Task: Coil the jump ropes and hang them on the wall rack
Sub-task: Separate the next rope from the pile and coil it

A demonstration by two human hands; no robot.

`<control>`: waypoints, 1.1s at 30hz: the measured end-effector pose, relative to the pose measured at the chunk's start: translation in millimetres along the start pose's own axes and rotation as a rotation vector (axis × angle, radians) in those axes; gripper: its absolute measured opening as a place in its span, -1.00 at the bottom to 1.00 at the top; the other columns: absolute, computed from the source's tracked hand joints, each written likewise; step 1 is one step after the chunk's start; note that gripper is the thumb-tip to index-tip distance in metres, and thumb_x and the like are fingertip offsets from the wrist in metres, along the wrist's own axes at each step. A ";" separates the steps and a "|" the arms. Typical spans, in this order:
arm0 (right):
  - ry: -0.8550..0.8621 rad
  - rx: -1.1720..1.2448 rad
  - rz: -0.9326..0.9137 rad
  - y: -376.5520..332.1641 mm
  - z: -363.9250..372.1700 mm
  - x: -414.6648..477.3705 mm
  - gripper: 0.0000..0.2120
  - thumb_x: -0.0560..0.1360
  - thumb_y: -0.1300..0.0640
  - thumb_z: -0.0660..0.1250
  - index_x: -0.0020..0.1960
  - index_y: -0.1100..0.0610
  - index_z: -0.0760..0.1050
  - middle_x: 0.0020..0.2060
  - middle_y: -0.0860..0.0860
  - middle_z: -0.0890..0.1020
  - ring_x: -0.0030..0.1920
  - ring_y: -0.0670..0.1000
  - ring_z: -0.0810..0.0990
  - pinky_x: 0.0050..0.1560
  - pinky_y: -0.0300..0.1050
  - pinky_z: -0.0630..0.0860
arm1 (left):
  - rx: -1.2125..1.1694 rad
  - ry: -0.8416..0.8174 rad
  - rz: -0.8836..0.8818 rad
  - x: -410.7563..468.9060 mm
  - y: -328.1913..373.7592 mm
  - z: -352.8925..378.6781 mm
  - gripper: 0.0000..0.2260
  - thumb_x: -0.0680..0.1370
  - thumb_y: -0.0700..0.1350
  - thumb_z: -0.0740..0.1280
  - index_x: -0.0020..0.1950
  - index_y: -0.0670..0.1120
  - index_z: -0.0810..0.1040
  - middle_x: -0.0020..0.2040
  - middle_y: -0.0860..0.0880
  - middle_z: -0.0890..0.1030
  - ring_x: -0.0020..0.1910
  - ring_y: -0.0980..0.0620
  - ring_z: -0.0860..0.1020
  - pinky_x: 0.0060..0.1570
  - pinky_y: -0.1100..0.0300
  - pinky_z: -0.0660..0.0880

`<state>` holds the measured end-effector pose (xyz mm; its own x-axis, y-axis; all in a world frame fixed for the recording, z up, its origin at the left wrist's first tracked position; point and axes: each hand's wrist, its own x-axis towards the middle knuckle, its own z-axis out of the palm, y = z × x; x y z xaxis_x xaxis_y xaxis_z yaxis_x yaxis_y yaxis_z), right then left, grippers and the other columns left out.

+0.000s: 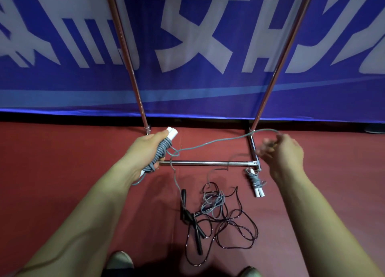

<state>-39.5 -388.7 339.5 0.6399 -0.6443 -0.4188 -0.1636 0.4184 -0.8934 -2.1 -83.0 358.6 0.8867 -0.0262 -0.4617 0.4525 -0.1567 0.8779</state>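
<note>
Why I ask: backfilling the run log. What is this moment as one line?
step: coiling | left hand: grips grey rope coil | right hand: holds free strand, blurred | floor: finished bundle, loose black rope

The red floor point(62, 151) holds a messy black rope point(235, 231). A wound-up grey rope point(256, 182) lies just beside the rack's shiny bottom bar point(208, 163).

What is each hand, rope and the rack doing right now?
Left hand: grips the half-wound grey rope.
Right hand: pinches its loose strand, blurred.
Bundled rope: fully wound, on the floor by the rack.
Black rope: uncoiled, tangled on the floor.
Rack: standing; no rope hangs in view.
</note>
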 end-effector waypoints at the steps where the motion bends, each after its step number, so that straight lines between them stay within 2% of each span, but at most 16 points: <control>1: 0.034 -0.367 -0.065 9.8 -8.6 9.6 -0.90 0.56 0.21 0.19 -0.08 0.20 0.44 -0.40 0.10 0.58 -0.36 0.17 0.58 -0.31 0.00 0.62 | -0.038 0.001 0.008 0.0 2.7 -1.1 -0.68 0.56 0.17 0.36 -0.08 -0.09 0.62 -0.34 -0.19 0.53 -0.60 -0.02 0.38 -0.49 0.20 0.34; 3: -0.086 -1.058 -0.060 31.1 -21.9 20.0 -0.88 0.55 0.18 0.25 -0.07 0.20 0.52 -0.30 0.14 0.66 -0.31 0.18 0.66 -0.21 0.08 0.68 | -0.093 -0.042 0.034 -2.6 10.2 -1.9 -0.68 0.60 0.16 0.31 -0.07 -0.10 0.57 -0.35 -0.18 0.52 -0.62 -0.01 0.36 -0.54 0.23 0.32; 6: -0.371 -1.565 0.081 52.2 -19.2 14.7 -0.79 0.46 0.16 0.35 0.08 0.18 0.53 -0.16 0.14 0.68 -0.28 0.16 0.70 -0.17 0.07 0.69 | -0.148 -0.147 0.080 -8.8 19.5 1.3 -0.69 0.61 0.17 0.27 0.01 -0.07 0.55 -0.37 -0.16 0.51 -0.64 0.00 0.34 -0.51 0.21 0.33; 8: -0.509 -1.786 0.090 58.6 -7.6 3.5 -0.37 0.32 0.06 0.51 0.34 0.08 0.40 0.21 0.14 0.60 0.12 0.21 0.65 0.14 0.15 0.61 | -0.159 -0.201 0.095 -12.0 21.2 4.5 -0.69 0.61 0.16 0.26 0.02 -0.08 0.55 -0.36 -0.18 0.51 -0.64 -0.01 0.33 -0.48 0.20 0.33; 9: -0.541 -1.838 0.023 59.6 -0.7 -3.6 -0.17 0.30 -0.02 0.55 0.48 0.02 0.27 0.39 0.14 0.46 0.33 0.23 0.51 0.30 0.17 0.50 | -0.153 -0.225 0.095 -12.8 21.0 6.6 -0.69 0.61 0.16 0.27 -0.01 -0.08 0.55 -0.35 -0.20 0.51 -0.64 -0.02 0.33 -0.47 0.19 0.33; 11: -0.642 -1.702 -0.307 58.0 17.0 -26.9 -0.09 0.40 -0.13 0.48 0.60 -0.10 0.06 0.56 0.12 0.19 0.53 0.20 0.23 0.46 0.18 0.30 | -0.132 -0.268 0.090 -14.3 20.9 11.3 -0.68 0.61 0.16 0.28 -0.06 -0.10 0.54 -0.34 -0.21 0.51 -0.63 -0.02 0.34 -0.43 0.17 0.34; 13: -0.810 -1.406 -0.725 57.3 37.9 -58.5 -0.24 0.48 -0.13 0.38 0.58 -0.08 0.14 0.55 0.07 0.24 0.55 0.11 0.20 0.50 0.12 0.24 | -0.114 -0.299 0.086 -16.0 19.9 15.9 -0.67 0.60 0.16 0.29 -0.08 -0.12 0.54 -0.35 -0.21 0.52 -0.63 -0.02 0.34 -0.37 0.12 0.34; 14: -0.874 -1.278 -0.811 60.3 44.4 -68.5 -0.33 0.50 -0.12 0.36 0.55 -0.03 0.23 0.50 0.05 0.34 0.52 0.07 0.27 0.48 0.06 0.27 | -0.105 -0.314 0.086 -16.5 18.6 17.6 -0.66 0.60 0.16 0.30 -0.08 -0.12 0.54 -0.35 -0.20 0.52 -0.63 -0.03 0.35 -0.35 0.10 0.35; 16: -0.919 -1.105 -0.734 62.7 51.9 -77.6 -0.57 0.55 -0.02 0.36 0.37 0.08 0.44 0.29 0.04 0.57 0.32 0.02 0.49 0.33 -0.09 0.39 | -0.087 -0.329 0.090 -16.5 16.3 18.8 -0.65 0.59 0.17 0.31 -0.09 -0.12 0.56 -0.33 -0.20 0.54 -0.62 -0.03 0.36 -0.32 0.08 0.34; 18: -0.856 -1.101 -0.703 60.8 52.7 -77.3 -0.85 0.58 0.04 0.36 0.04 0.13 0.54 -0.06 0.03 0.66 0.00 0.08 0.59 0.06 -0.05 0.49 | -0.076 -0.336 0.092 -15.6 15.2 17.7 -0.65 0.58 0.19 0.32 -0.10 -0.10 0.57 -0.32 -0.20 0.54 -0.62 -0.03 0.37 -0.30 0.07 0.35; 21: -0.857 -1.090 -0.616 51.5 50.8 -67.5 -0.74 0.60 0.06 0.32 -0.25 0.08 0.42 -0.43 -0.04 0.47 -0.34 0.10 0.45 -0.25 -0.01 0.43 | -0.051 -0.322 0.090 -11.8 12.7 12.8 -0.66 0.57 0.21 0.34 -0.07 -0.08 0.57 -0.32 -0.20 0.55 -0.61 -0.03 0.38 -0.30 0.07 0.35; 23: -0.864 -0.769 -0.329 41.0 50.7 -65.0 -0.70 0.62 0.11 0.28 -0.29 0.04 0.44 -0.50 -0.03 0.33 -0.49 0.09 0.31 -0.41 -0.08 0.27 | -0.028 -0.291 0.068 -10.0 10.1 10.2 -0.70 0.58 0.18 0.33 -0.03 -0.06 0.58 -0.33 -0.19 0.54 -0.61 -0.02 0.37 -0.34 0.12 0.34; 25: -0.827 -0.377 -0.071 27.6 50.9 -65.6 -0.67 0.66 0.10 0.22 -0.29 0.08 0.44 -0.53 -0.02 0.20 -0.52 -0.06 0.12 -0.43 -0.18 0.06 | -0.003 -0.279 0.040 -9.2 6.8 9.9 -0.72 0.58 0.18 0.33 0.00 -0.02 0.61 -0.33 -0.19 0.54 -0.60 -0.02 0.37 -0.37 0.16 0.32; 27: -0.761 -0.124 -0.018 14.7 51.2 -66.0 -0.64 0.67 0.01 0.17 -0.25 0.11 0.44 -0.56 -0.06 0.13 -0.55 -0.10 0.04 -0.44 -0.25 -0.01 | 0.023 -0.278 0.035 -8.7 3.7 10.2 -0.73 0.57 0.19 0.34 -0.03 -0.01 0.62 -0.33 -0.20 0.54 -0.59 -0.02 0.37 -0.40 0.18 0.31; 30: -0.677 0.154 -0.059 -4.5 47.3 -58.4 -0.67 0.69 0.02 0.10 -0.16 0.13 0.46 -0.56 -0.10 0.15 -0.56 -0.11 0.08 -0.50 -0.27 0.11 | 0.060 -0.248 0.029 -6.7 -0.2 9.6 -0.72 0.55 0.19 0.36 -0.01 0.00 0.65 -0.32 -0.21 0.53 -0.58 -0.02 0.37 -0.47 0.22 0.30; 33: -0.630 0.298 -0.068 -15.1 38.6 -44.8 -0.74 0.69 0.12 0.07 -0.12 0.10 0.43 -0.50 -0.08 0.35 -0.49 -0.08 0.29 -0.32 -0.18 0.38 | 0.103 -0.179 0.025 -4.3 -4.6 5.1 -0.73 0.54 0.20 0.37 -0.07 0.01 0.68 -0.35 -0.18 0.53 -0.57 -0.02 0.37 -0.47 0.22 0.30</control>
<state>-36.7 -341.4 378.0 0.9695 -0.2192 -0.1096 0.0473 0.6061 -0.7940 -8.4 -87.2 356.0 0.8623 -0.2051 -0.4630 0.4100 -0.2539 0.8760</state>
